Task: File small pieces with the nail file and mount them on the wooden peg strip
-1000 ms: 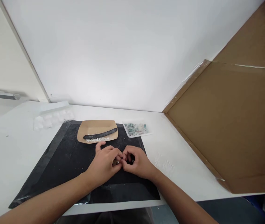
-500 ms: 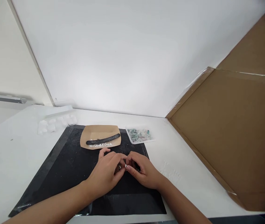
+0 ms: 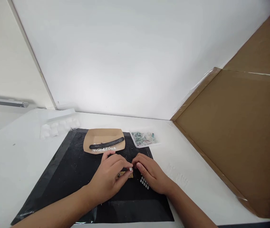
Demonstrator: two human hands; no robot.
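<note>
Left-hand grip pinches a small white piece, its edges partly hidden.

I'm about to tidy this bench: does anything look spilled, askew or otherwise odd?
Two small things. In the brown tray, the dark curved strip lies aslant among scattered white fragments, which looks untidy. A lone dark speck on the white table, left of the black mat, looks out of place; too small to identify.

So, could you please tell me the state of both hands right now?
Left hand: closed, pinching a small white piece.
Right hand: curled; whether it holds anything cannot be told.
</note>
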